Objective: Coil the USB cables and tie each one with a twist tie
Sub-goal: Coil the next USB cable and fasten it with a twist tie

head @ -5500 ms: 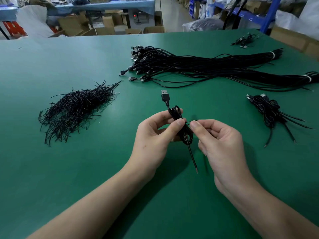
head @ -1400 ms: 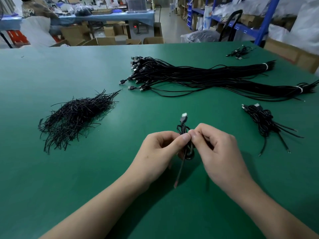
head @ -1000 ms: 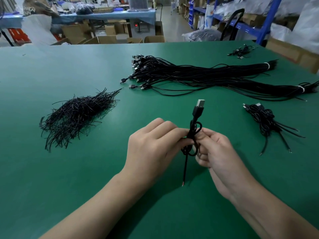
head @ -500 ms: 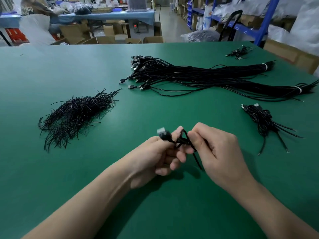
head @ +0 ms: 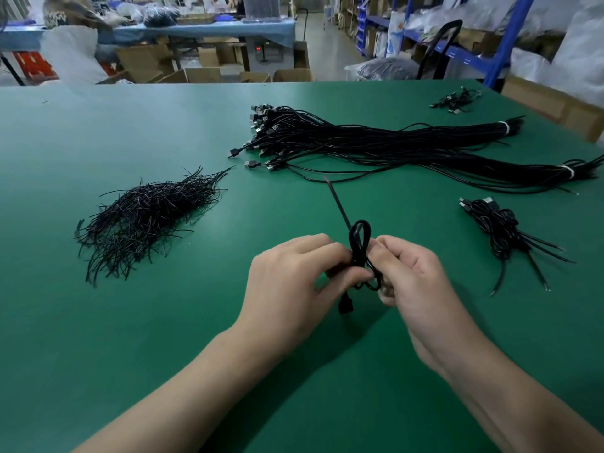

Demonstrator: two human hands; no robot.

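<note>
A black coiled USB cable [head: 359,243] is held upright between both hands above the green table [head: 163,322]. My left hand [head: 291,286] pinches its middle from the left, and my right hand [head: 415,282] pinches it from the right. The cable's bare tail [head: 336,201] points up and away; its plug [head: 345,307] hangs below my fingers. The twist tie around the coil is hidden by my fingers.
A heap of black twist ties [head: 147,220] lies at the left. Two long banded bundles of uncoiled cables [head: 392,145] stretch across the back. Several tied coils [head: 500,230] lie at the right, and more small cables [head: 456,101] sit far right.
The coil has been turned end over end between my fingers: the plug, pointing left half a second ago, now hangs down and the tail points up.
</note>
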